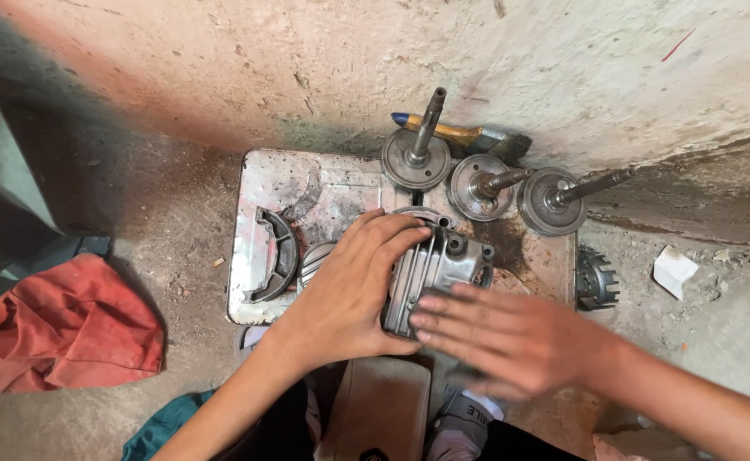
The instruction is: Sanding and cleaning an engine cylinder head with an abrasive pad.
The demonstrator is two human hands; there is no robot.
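A finned grey metal engine casting [439,269] rests on a worn metal plate [260,192] on the ground. My left hand [354,286] lies over the casting's left side, fingers curled across its top edge and thumb under its near edge, gripping it. My right hand [499,337] reaches in from the right, blurred, fingers stretched flat and touching the casting's near right end. Half hidden under my left hand sits a round ribbed metal part [313,260].
Three geared discs with shafts [416,154] [480,185] [554,201] stand along the plate's far edge by the wall. A curved brake shoe [277,256] lies on the plate's left. A toothed black part [595,279] sits right of the plate. A red rag [63,329] lies far left.
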